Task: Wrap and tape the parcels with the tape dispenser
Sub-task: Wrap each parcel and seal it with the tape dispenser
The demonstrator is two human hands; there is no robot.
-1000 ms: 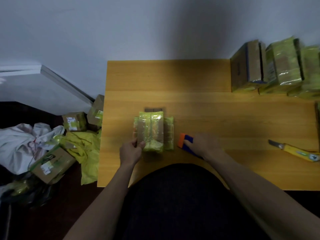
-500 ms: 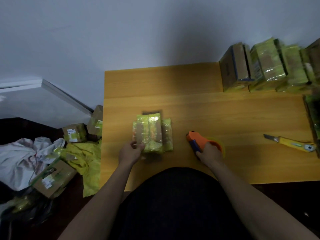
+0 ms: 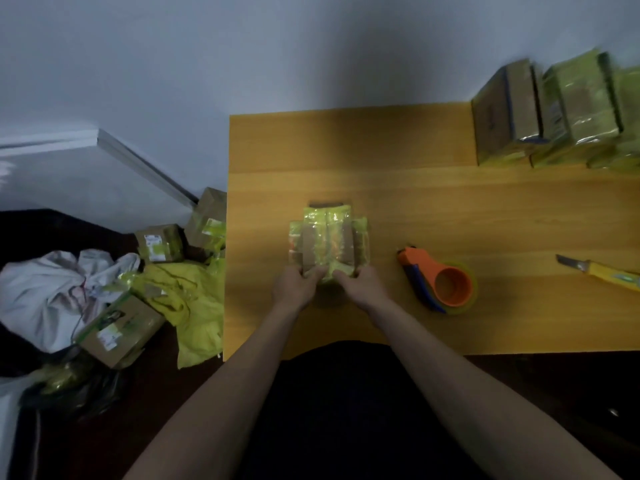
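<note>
A parcel (image 3: 328,241) wrapped in yellow-green tape lay near the middle of the wooden table (image 3: 433,188), a little toward its left edge, with bare cardboard showing through in strips. The left hand (image 3: 294,286) held the parcel's near left corner, fingers curled against it, and the right hand (image 3: 362,285) held the near right corner in the same way, fingertips folded onto the tape. Both hands touched the parcel at its near end; the exact lie of each finger was too dim to make out.

The tape dispenser (image 3: 437,278), orange with a blue side and a roll of yellowish tape, lay on the table just right of the right hand, apart from it and from the parcel. Further right a yellow utility knife (image 3: 602,271) lay with its blade pointing left, partly cut off by the frame edge.

At the far right corner of the table stood a row of finished parcels (image 3: 554,112), upright and pressed side by side, most in yellow-green tape.

On the dark floor left of the table lay several cardboard boxes (image 3: 117,329), a heap of yellow wrapping (image 3: 194,299) against the table's edge, and a crumpled white bag (image 3: 52,292)
</note>
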